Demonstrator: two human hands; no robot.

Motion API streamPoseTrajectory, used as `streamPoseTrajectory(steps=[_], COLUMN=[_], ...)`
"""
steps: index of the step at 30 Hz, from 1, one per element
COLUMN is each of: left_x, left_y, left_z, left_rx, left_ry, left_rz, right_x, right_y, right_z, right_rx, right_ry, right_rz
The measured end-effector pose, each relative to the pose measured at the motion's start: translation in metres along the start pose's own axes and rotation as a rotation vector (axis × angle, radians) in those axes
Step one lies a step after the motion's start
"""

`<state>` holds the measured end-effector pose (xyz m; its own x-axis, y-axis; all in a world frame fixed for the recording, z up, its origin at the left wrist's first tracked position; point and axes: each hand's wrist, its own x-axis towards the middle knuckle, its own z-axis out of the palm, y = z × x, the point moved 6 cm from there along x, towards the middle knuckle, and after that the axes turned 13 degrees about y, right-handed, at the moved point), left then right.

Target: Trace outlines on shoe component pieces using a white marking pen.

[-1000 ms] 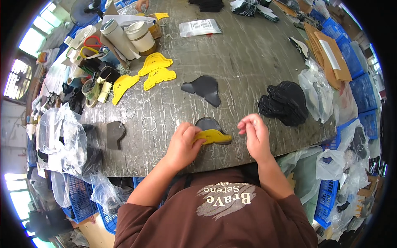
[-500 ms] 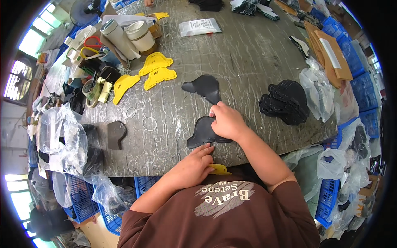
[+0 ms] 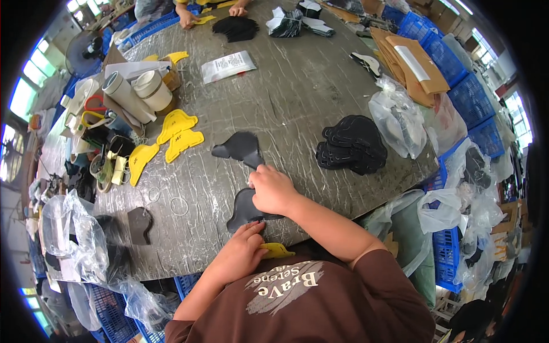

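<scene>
A black cut piece lies flat on the grey table near its front edge. My right hand rests on the piece's upper right part with the fingers curled over it. Just below, my left hand sits at the table edge and holds a yellow template, which pokes out to the right of the hand; its fingertips touch the black piece's lower edge. A second black piece lies just beyond my right hand.
Several yellow templates and rolls lie at the left. A stack of black pieces and plastic bags sit at the right, blue crates beyond. Another person's hands work at the far edge.
Both hands held the yellow template on the black piece. My left hand has drawn the template back to the table edge, and my right hand has moved left onto the black piece.
</scene>
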<state>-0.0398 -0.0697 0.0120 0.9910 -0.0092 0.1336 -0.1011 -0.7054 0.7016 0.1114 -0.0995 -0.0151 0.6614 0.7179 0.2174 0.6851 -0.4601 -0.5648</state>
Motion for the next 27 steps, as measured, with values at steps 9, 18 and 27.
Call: streamPoseTrajectory(steps=[9,18,27], left_x=[0.001,-0.017,-0.034], left_y=[-0.003,-0.045,-0.102], left_z=[0.002,-0.007,0.008], left_rx=[0.026,-0.337,-1.461], left_ry=[0.024,0.089,0.22], left_rz=[0.024,-0.239,-0.6], right_x=[-0.004,-0.01,-0.022], right_y=[0.008,0.043,0.135], right_z=[0.0,-0.117,-0.241], right_rx=[0.238,0.437,-0.34], right_ry=[-0.042,0.263,0.623], right_rz=[0.192,0.349,0.492])
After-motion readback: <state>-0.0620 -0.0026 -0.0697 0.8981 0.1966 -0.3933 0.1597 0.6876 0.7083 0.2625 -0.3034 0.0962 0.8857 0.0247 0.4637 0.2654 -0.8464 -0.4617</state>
